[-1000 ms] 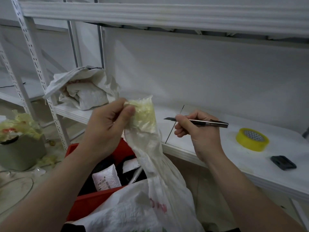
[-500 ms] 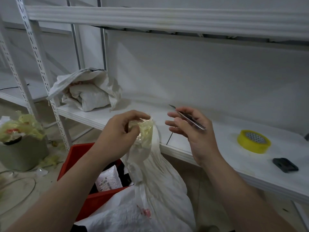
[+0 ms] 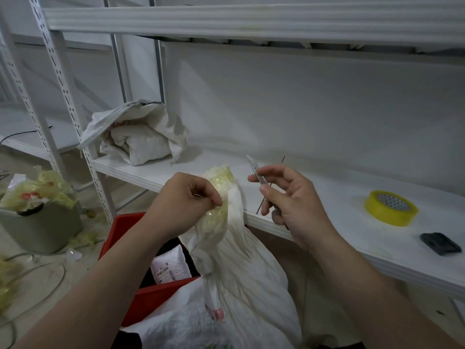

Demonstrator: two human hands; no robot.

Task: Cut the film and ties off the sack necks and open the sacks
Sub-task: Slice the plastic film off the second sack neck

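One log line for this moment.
left hand pinches film on sack neck | right hand holds knife, blade up, apart from neck | film not yet off

The left hand (image 3: 183, 200) covers part of the film (image 3: 219, 195) on the neck of the sack (image 3: 249, 280), and whether a tie sits under it cannot be told. The sack's lower part runs off the bottom edge, and its red print (image 3: 216, 314) is too blurred to read. Most of the knife (image 3: 259, 175) handle is buried in the right hand (image 3: 294, 205). The left forearm and the sack hide much of the red crate (image 3: 118, 238). The label on the packet (image 3: 171, 268) inside it is too small to read. The left edge cuts off the bin (image 3: 42, 230). A small black thing (image 3: 440, 244) on the shelf (image 3: 352, 227) cannot be identified.
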